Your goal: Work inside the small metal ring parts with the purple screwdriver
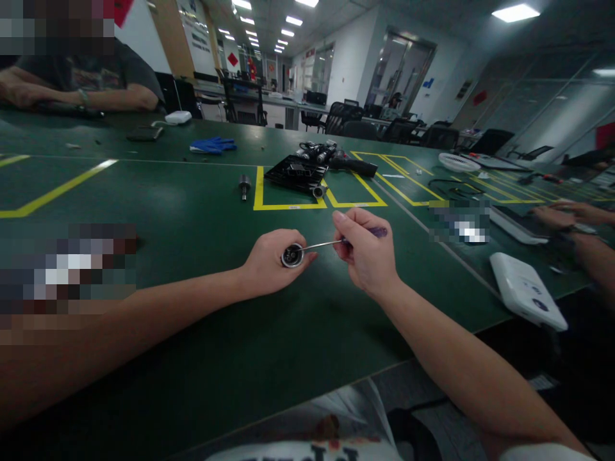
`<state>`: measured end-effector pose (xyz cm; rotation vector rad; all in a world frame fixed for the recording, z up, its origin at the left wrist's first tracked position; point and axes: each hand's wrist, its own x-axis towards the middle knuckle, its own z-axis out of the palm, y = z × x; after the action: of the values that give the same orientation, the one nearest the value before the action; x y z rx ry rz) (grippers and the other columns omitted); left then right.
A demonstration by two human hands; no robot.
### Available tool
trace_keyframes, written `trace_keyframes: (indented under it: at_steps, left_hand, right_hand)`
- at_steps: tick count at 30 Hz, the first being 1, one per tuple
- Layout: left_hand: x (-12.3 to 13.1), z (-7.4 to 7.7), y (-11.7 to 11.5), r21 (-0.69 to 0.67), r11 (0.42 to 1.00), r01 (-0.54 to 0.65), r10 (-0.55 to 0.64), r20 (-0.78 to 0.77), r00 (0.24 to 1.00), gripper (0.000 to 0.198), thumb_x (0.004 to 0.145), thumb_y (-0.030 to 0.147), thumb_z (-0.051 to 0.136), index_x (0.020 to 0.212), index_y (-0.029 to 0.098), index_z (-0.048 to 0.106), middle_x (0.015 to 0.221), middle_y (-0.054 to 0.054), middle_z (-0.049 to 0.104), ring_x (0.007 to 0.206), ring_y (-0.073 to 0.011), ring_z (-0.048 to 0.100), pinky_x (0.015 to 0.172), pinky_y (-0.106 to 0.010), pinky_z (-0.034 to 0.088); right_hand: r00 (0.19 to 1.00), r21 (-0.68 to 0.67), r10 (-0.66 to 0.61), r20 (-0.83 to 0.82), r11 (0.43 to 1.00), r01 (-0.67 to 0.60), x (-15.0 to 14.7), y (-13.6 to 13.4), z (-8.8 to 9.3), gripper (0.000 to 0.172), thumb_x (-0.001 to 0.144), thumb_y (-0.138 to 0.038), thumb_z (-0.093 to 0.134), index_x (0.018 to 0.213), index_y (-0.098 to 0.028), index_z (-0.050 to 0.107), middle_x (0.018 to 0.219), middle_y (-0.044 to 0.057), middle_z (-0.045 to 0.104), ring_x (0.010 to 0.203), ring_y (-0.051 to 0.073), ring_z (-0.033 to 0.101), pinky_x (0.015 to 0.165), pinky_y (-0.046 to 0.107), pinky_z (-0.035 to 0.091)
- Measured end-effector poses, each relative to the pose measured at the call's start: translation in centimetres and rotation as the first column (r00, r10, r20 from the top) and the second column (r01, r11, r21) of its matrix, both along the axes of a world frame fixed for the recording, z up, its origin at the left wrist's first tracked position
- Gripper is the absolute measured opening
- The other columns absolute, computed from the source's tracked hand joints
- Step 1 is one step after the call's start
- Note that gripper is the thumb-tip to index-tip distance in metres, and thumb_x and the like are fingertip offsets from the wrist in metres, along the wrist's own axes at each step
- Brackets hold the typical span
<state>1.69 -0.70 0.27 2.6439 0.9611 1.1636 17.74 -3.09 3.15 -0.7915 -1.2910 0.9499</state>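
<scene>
My left hand point(273, 261) is wrapped round a small round metal part point(293, 255), its open end turned up toward me and dark pieces showing inside. My right hand point(368, 253) grips a screwdriver point(378, 232) by its dark purple handle. The thin steel shaft runs left, and its tip meets the rim of the round part; whether it reaches inside I cannot tell. Beyond my left hand, a small dark cylindrical metal part point(245, 186) stands on the green table point(202, 339).
A black plastic bag point(295, 173) and dark cylindrical parts point(355, 165) lie within yellow tape outlines. A blue glove point(213, 145) is farther back. On the right are a white device point(527, 289) and another person's hands point(555, 218). Someone sits across the table at left.
</scene>
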Motion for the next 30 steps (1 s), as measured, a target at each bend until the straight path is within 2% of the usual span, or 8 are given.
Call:
trace_keyframes:
  at_steps: [4, 7, 11, 14, 16, 19, 24, 30]
  left_hand:
    - [0.0, 0.1, 0.0, 0.013, 1.000, -0.008, 0.008, -0.021, 1.000, 0.021, 0.078, 0.032, 0.055, 0.066, 0.016, 0.048, 0.060, 0.002, 0.052, 0.052, -0.0095, 0.048, 0.049, -0.021, 0.037]
    - [0.0, 0.1, 0.0, 0.017, 1.000, -0.001, 0.001, -0.039, 0.999, 0.022, 0.078, 0.033, 0.056, 0.067, 0.016, 0.048, 0.060, 0.002, 0.053, 0.052, -0.0097, 0.048, 0.049, -0.021, 0.037]
    - [-0.1, 0.0, 0.0, 0.025, 1.000, -0.010, 0.011, -0.052, 0.999, 0.022, 0.078, 0.033, 0.056, 0.067, 0.016, 0.048, 0.059, 0.002, 0.052, 0.051, -0.0097, 0.048, 0.049, -0.021, 0.036]
    - [-0.1, 0.0, 0.0, 0.009, 1.000, -0.010, 0.010, -0.060, 0.998, 0.022, 0.078, 0.034, 0.056, 0.067, 0.016, 0.049, 0.061, 0.002, 0.053, 0.052, -0.0099, 0.049, 0.049, -0.021, 0.037]
    - [0.0, 0.0, 0.1, -0.003, 1.000, -0.007, 0.006, -0.052, 0.999, 0.022, 0.078, 0.034, 0.056, 0.068, 0.015, 0.050, 0.062, 0.001, 0.055, 0.054, -0.0102, 0.050, 0.050, -0.022, 0.038]
    - [0.0, -0.1, 0.1, -0.016, 1.000, 0.013, -0.014, -0.035, 0.999, 0.020, 0.079, 0.033, 0.054, 0.071, 0.015, 0.053, 0.065, 0.000, 0.057, 0.057, -0.0114, 0.053, 0.052, -0.023, 0.040]
    - [0.0, -0.1, 0.0, -0.002, 1.000, -0.012, 0.011, -0.040, 0.999, 0.022, 0.078, 0.035, 0.055, 0.068, 0.016, 0.051, 0.064, 0.000, 0.057, 0.056, -0.0117, 0.052, 0.052, -0.023, 0.040]
    - [-0.1, -0.1, 0.1, -0.049, 0.999, 0.003, -0.006, -0.061, 0.998, 0.022, 0.080, 0.036, 0.052, 0.072, 0.015, 0.053, 0.065, -0.001, 0.058, 0.059, -0.0127, 0.053, 0.054, -0.024, 0.042]
  right_hand:
    - [0.990, 0.128, -0.031, 0.136, 0.992, 0.013, 0.1, -0.4, 0.2, 0.034, 0.081, -0.025, 0.056, 0.050, -0.017, 0.046, 0.040, -0.007, 0.042, 0.037, 0.003, 0.038, 0.038, 0.018, 0.029]
    - [0.984, 0.122, 0.006, 0.177, 0.992, -0.028, 0.0, -0.4, 0.0, 0.034, 0.082, -0.026, 0.055, 0.050, -0.017, 0.045, 0.041, -0.008, 0.041, 0.036, 0.003, 0.038, 0.037, 0.019, 0.029]
    - [0.988, 0.114, 0.023, 0.153, 0.993, -0.041, 0.0, -0.4, -0.1, 0.033, 0.082, -0.029, 0.054, 0.052, -0.018, 0.045, 0.042, -0.008, 0.041, 0.037, 0.004, 0.038, 0.037, 0.019, 0.028]
    - [0.967, 0.213, -0.083, 0.242, 0.977, 0.031, 0.2, -0.9, 0.3, 0.033, 0.084, -0.027, 0.052, 0.053, -0.018, 0.045, 0.044, -0.007, 0.042, 0.040, 0.005, 0.039, 0.042, 0.021, 0.031]
    - [0.925, 0.301, -0.170, 0.340, 0.951, 0.064, 0.3, -1.3, 0.6, 0.034, 0.084, -0.026, 0.051, 0.052, -0.018, 0.045, 0.046, -0.006, 0.043, 0.044, 0.006, 0.040, 0.046, 0.023, 0.032]
    - [0.872, 0.380, -0.217, 0.440, 0.924, 0.038, 0.4, -1.9, 1.0, 0.034, 0.085, -0.024, 0.050, 0.052, -0.018, 0.043, 0.049, -0.005, 0.043, 0.046, 0.006, 0.040, 0.048, 0.024, 0.032]
    - [0.874, 0.335, -0.220, 0.434, 0.940, 0.071, 0.5, -1.9, 1.1, 0.035, 0.085, -0.026, 0.049, 0.051, -0.019, 0.042, 0.048, -0.005, 0.042, 0.045, 0.007, 0.039, 0.048, 0.024, 0.032]
    - [0.850, 0.391, -0.226, 0.476, 0.920, 0.026, 0.2, -2.0, 1.0, 0.036, 0.084, -0.021, 0.051, 0.050, -0.018, 0.040, 0.048, -0.006, 0.039, 0.045, 0.005, 0.037, 0.047, 0.023, 0.031]
